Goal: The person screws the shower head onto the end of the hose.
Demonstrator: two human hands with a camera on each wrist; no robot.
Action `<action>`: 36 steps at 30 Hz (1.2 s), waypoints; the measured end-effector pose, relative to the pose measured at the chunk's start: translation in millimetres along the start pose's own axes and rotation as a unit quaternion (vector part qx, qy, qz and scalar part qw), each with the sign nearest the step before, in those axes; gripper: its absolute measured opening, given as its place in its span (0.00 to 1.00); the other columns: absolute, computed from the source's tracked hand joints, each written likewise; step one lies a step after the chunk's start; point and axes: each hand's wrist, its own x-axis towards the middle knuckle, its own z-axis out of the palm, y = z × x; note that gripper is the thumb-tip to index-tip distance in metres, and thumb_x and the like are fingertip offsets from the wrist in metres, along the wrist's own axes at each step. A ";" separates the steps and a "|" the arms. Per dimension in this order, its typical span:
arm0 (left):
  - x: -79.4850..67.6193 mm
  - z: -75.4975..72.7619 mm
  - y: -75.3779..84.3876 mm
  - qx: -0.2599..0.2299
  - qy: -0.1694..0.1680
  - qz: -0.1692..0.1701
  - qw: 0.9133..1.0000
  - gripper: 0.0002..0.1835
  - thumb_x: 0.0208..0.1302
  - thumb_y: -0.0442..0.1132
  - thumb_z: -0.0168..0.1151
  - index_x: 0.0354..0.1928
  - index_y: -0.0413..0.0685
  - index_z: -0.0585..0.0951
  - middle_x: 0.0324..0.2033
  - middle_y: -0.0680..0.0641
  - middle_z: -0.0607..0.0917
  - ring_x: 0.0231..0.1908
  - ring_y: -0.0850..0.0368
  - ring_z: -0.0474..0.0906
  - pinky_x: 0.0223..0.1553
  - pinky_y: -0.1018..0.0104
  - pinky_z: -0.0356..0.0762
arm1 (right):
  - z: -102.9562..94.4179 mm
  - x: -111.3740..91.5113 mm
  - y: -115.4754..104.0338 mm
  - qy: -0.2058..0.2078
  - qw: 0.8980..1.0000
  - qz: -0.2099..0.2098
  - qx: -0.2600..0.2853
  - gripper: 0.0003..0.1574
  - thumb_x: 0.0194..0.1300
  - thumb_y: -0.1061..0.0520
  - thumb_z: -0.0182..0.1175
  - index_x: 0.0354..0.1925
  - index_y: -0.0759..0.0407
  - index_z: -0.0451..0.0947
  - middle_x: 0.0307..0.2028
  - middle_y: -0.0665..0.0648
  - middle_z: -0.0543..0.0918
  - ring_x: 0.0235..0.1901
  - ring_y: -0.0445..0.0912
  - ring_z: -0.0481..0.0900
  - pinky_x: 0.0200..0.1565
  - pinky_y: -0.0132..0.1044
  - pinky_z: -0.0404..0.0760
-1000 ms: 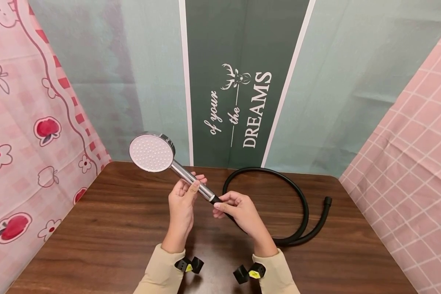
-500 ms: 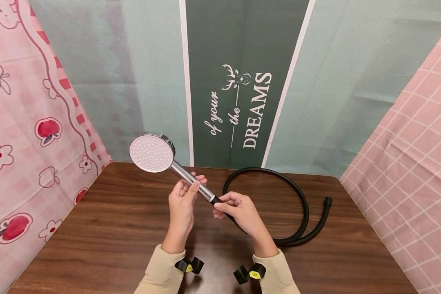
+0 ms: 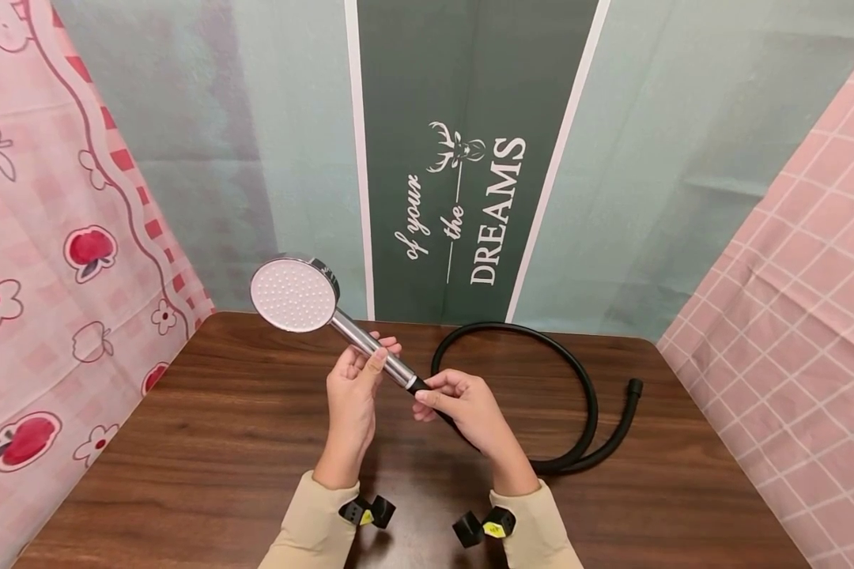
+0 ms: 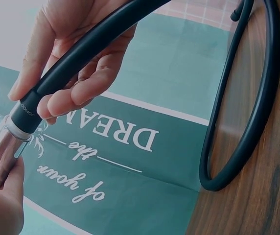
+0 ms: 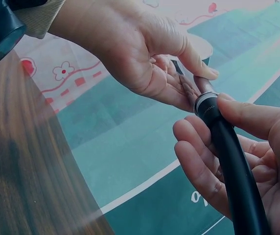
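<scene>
Above the bench, with its face tilting toward the camera, a shower head is being held aloft, its chrome handle being aimed so that the round face is lying at ten o'clock from the joint. By the left hand, the handle is being gripped between thumb and fingers. By the right hand, the black hose is being pinched at its collar, right against the handle's lower end. From there the hose is being carried off toward four o'clock and is looping on the bench, its free end lying at three o'clock from the joint.

The step in hand is being judged as work on the screw joint between hose and handle; whether it is being tightened or loosened cannot be told. A firm hold on the handle and a straight, even twist of the collar are probably being called for next.

On the collar, small pale letters are being shown, seemingly "JOMOO". On the backdrop, at twelve o'clock, "of your", "the" and "DREAMS" are being displayed sideways beside a deer.
</scene>
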 end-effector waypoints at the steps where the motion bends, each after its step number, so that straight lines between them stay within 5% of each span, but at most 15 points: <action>1: 0.0 -0.2 0.0 -0.001 0.000 0.000 1.000 0.10 0.69 0.28 0.59 0.51 0.38 0.76 0.38 0.51 0.89 0.41 0.60 0.88 0.50 0.67 0.84 | 0.1 0.0 -0.1 -0.001 1.000 0.000 -0.001 0.16 0.65 0.63 0.65 0.44 0.77 0.76 0.34 0.77 0.85 0.27 0.39 0.87 0.38 0.42 0.89; 36: -2.6 1.1 3.9 -0.002 -0.004 0.000 1.000 0.11 0.68 0.28 0.60 0.51 0.39 0.77 0.37 0.52 0.90 0.40 0.60 0.88 0.51 0.67 0.84 | -1.6 -1.4 -0.4 -0.016 1.000 -0.002 -0.016 0.17 0.69 0.59 0.61 0.45 0.76 0.79 0.31 0.74 0.85 0.27 0.39 0.86 0.37 0.41 0.88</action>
